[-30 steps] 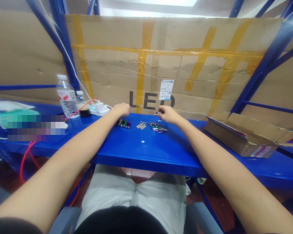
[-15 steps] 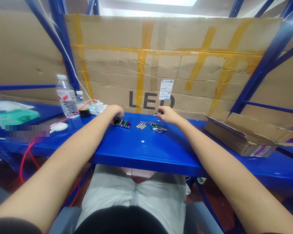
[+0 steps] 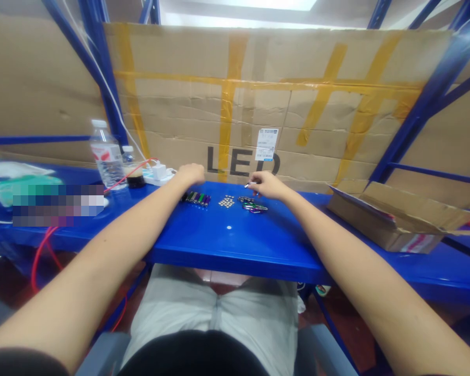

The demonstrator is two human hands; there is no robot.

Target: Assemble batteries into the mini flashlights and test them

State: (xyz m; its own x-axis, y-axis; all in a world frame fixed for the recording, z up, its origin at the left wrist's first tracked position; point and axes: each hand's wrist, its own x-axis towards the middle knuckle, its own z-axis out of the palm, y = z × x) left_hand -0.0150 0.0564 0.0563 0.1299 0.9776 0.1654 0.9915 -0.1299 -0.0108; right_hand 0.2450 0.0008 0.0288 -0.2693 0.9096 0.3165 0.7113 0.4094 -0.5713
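Note:
Both my arms reach far out over the blue metal table (image 3: pixel 235 245). My left hand (image 3: pixel 191 174) is curled shut just behind a row of small coloured cylinders (image 3: pixel 196 198); what it holds, if anything, is hidden. My right hand (image 3: pixel 267 185) pinches a small silvery metal piece (image 3: pixel 249 184) above a heap of coloured metal clips (image 3: pixel 254 205). Between the two groups lies a cluster of small silver round parts (image 3: pixel 226 201). One lone silver dot (image 3: pixel 229 227) sits nearer to me.
A taped cardboard sheet marked LED (image 3: pixel 266 104) stands behind the table. An open cardboard box (image 3: pixel 399 219) lies at the right. At the left are a water bottle (image 3: pixel 106 155), a dark small bottle (image 3: pixel 133 169), a white power strip (image 3: pixel 160 175) and a red cable (image 3: pixel 43 250).
My left hand dipped onto the left end of the coloured cylinders, then lifted back behind them. My right hand stayed in place, its silvery piece now tilted slightly higher.

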